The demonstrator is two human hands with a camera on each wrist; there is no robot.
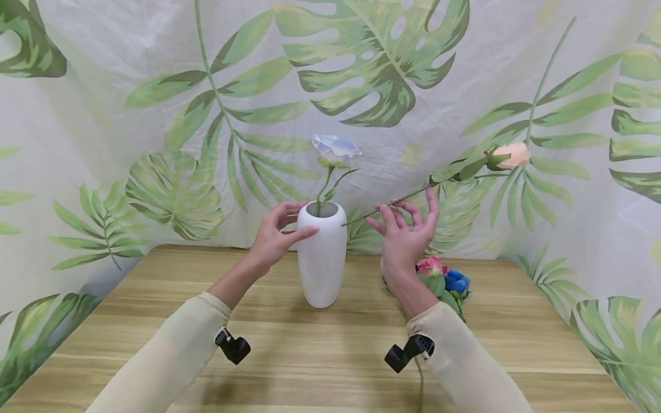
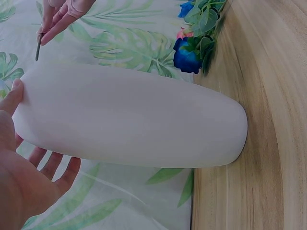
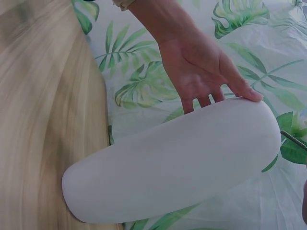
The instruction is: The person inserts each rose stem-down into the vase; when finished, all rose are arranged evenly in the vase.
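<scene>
In the head view, your left grip (image 1: 276,232) is grasping the vase (image 1: 322,264) near its rim; the vase is standing upright on the desk (image 1: 289,367), holding a white flower (image 1: 335,150). Your right grip (image 1: 409,238) is pinching the peach rose (image 1: 508,156) by its stem, whose tip is pointing at the vase. Other flowers (image 1: 438,283) are lying by your right wrist. In the left wrist view, your thumb and fingers are spanning the vase's upper part. In the right wrist view, your left thumb is resting near its rim.
</scene>
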